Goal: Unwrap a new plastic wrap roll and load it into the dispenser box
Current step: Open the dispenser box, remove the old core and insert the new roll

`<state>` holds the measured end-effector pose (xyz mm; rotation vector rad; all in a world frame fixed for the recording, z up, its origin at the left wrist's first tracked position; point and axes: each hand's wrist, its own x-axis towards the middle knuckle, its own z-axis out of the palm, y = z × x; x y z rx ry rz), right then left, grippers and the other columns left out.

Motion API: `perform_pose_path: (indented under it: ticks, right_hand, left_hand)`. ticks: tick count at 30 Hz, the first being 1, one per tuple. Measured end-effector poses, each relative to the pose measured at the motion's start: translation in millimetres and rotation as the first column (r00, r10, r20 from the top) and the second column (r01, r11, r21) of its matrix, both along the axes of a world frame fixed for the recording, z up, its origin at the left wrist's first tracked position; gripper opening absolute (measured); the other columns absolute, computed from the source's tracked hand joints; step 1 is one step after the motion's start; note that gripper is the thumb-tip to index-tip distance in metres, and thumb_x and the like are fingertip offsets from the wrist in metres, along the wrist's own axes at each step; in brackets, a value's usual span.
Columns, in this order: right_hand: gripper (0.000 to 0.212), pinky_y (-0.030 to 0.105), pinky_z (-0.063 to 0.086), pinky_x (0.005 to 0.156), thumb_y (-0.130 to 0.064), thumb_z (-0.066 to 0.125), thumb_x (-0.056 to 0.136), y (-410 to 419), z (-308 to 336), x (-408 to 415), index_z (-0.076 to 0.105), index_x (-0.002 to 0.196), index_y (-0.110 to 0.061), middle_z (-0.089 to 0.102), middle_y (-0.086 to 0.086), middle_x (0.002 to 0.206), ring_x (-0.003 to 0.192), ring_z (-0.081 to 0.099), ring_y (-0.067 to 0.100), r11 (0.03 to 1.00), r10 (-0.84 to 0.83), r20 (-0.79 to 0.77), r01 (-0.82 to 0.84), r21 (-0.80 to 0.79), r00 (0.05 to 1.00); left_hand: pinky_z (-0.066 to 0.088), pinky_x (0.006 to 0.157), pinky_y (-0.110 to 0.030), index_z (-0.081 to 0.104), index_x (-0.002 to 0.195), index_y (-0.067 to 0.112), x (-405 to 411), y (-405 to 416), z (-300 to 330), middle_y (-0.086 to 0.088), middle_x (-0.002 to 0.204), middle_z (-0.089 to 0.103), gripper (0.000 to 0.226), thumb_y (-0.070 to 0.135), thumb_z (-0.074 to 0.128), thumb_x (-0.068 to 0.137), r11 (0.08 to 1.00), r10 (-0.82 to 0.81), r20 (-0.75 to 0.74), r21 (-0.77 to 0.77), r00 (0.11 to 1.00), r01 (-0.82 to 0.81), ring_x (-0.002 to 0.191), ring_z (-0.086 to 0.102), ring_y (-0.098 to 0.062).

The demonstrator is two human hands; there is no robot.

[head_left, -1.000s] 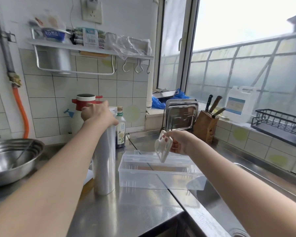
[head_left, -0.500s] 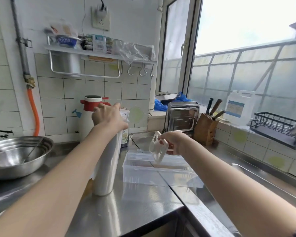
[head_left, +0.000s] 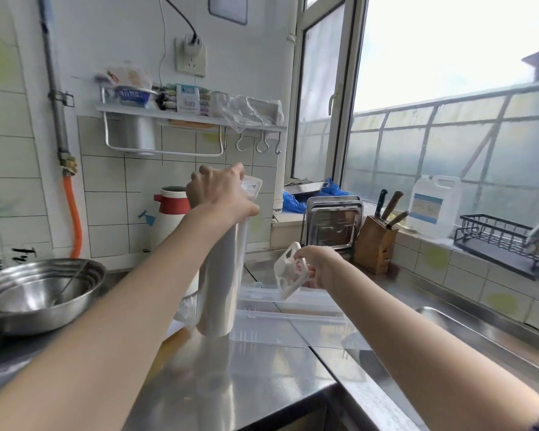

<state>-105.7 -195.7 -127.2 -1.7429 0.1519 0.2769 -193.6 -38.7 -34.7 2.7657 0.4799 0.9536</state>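
Note:
A tall plastic wrap roll [head_left: 223,284] stands nearly upright on the steel counter, leaning slightly. My left hand [head_left: 218,194] grips its top end, where a white end cap [head_left: 252,188] sits. The clear plastic dispenser box [head_left: 290,318] lies open on the counter just right of the roll. Above the box, my right hand [head_left: 318,265] holds a second white end cap [head_left: 290,270], tilted on edge.
A stack of steel bowls [head_left: 35,297] sits at the left. A red and white thermos [head_left: 171,213] stands behind the roll. Steel trays [head_left: 333,222] and a knife block [head_left: 375,247] line the back right. A sink [head_left: 467,346] lies to the right.
The view has tilted up and come closer. My left hand has lifted the roll's top and a white cap now shows there. My right hand has turned its cap flatter.

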Motion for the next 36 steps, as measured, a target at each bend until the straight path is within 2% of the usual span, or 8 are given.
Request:
perform_pose_path:
  ticks: [8, 14, 18, 22, 25, 28, 34, 36]
  right_hand:
    - [0.013, 0.038, 0.052, 0.068, -0.001, 0.053, 0.092, -8, 2, -5, 0.043, 0.100, -0.005, 0.056, 0.016, 0.076, 0.063, 0.058, 0.025, 0.994, -0.029, -0.037, 0.033, 0.107, 0.999]
    - [0.006, 0.039, 0.053, 0.067, -0.001, 0.049, 0.092, -17, 5, 2, 0.045, 0.096, -0.003, 0.057, 0.017, 0.080, 0.071, 0.061, 0.027, 0.995, -0.046, -0.022, 0.048, 0.085, 0.999]
    - [0.013, 0.049, 0.051, 0.092, -0.006, 0.048, 0.092, -29, 7, 15, 0.051, 0.104, -0.002, 0.056, 0.018, 0.094, 0.105, 0.061, 0.035, 0.990, -0.131, 0.038, 0.128, 0.056, 0.991]
    - [0.035, 0.052, 0.051, 0.092, -0.011, 0.049, 0.094, -51, 8, 25, 0.048, 0.127, 0.000, 0.058, 0.019, 0.108, 0.105, 0.060, 0.037, 0.973, -0.230, 0.080, 0.227, 0.042, 0.970]
    - [0.042, 0.041, 0.050, 0.094, -0.025, 0.045, 0.098, -70, 3, 28, 0.048, 0.132, 0.001, 0.060, 0.020, 0.115, 0.100, 0.061, 0.032, 0.957, -0.289, 0.090, 0.290, -0.001, 0.953]
    - [0.042, 0.043, 0.048, 0.088, -0.018, 0.037, 0.099, -82, -11, 33, 0.044, 0.137, -0.001, 0.052, 0.021, 0.135, 0.096, 0.052, 0.027, 0.970, -0.244, 0.080, 0.244, 0.016, 0.966]
    - [0.025, 0.050, 0.042, 0.085, -0.024, 0.037, 0.094, -93, -45, 31, 0.043, 0.114, -0.010, 0.041, 0.017, 0.101, 0.092, 0.047, 0.034, 0.922, -0.270, -0.258, 0.326, 0.208, 0.928]
    - [0.030, 0.052, 0.041, 0.093, -0.024, 0.034, 0.095, -87, -48, 28, 0.042, 0.118, -0.007, 0.044, 0.022, 0.110, 0.091, 0.049, 0.037, 0.861, -0.243, -0.319, 0.356, 0.364, 0.916]
  left_hand:
    - [0.033, 0.072, -0.034, 0.051, 0.120, 0.027, -13, -17, 27, -0.019, 0.117, 0.052, 0.063, 0.046, 0.075, 0.066, 0.997, -0.028, 0.067, 0.078, 0.997, 0.022, 0.107, 0.050, -0.034]
    - [0.034, 0.071, -0.032, 0.051, 0.119, 0.029, -11, -22, 42, -0.012, 0.116, 0.056, 0.062, 0.048, 0.075, 0.065, 0.996, -0.087, 0.158, 0.010, 0.984, 0.086, 0.106, 0.051, -0.029]
    - [0.035, 0.070, -0.031, 0.052, 0.114, 0.030, -6, -25, 46, -0.005, 0.112, 0.060, 0.061, 0.048, 0.077, 0.062, 0.984, -0.134, 0.284, -0.075, 0.949, 0.161, 0.102, 0.052, -0.026]
    - [0.037, 0.069, -0.029, 0.050, 0.113, 0.033, 2, -24, 48, 0.000, 0.112, 0.063, 0.060, 0.050, 0.077, 0.062, 0.956, -0.164, 0.379, -0.168, 0.911, 0.242, 0.090, 0.050, -0.021]
    - [0.038, 0.068, -0.027, 0.051, 0.113, 0.033, 11, -21, 44, 0.002, 0.114, 0.063, 0.060, 0.047, 0.077, 0.061, 0.904, -0.187, 0.432, -0.276, 0.882, 0.327, 0.084, 0.050, -0.020]
    - [0.040, 0.068, -0.026, 0.052, 0.111, 0.032, 22, -22, 34, 0.003, 0.117, 0.062, 0.059, 0.045, 0.078, 0.060, 0.844, -0.167, 0.480, -0.383, 0.862, 0.376, 0.084, 0.052, -0.019]
    - [0.044, 0.072, -0.028, 0.054, 0.112, 0.036, 44, -31, 19, 0.002, 0.121, 0.061, 0.061, 0.046, 0.079, 0.058, 0.729, -0.144, 0.523, -0.517, 0.840, 0.447, 0.087, 0.054, -0.020]
    - [0.042, 0.070, -0.026, 0.054, 0.113, 0.036, 50, -34, 17, 0.003, 0.122, 0.060, 0.062, 0.047, 0.080, 0.057, 0.694, -0.135, 0.539, -0.547, 0.831, 0.468, 0.088, 0.053, -0.018]
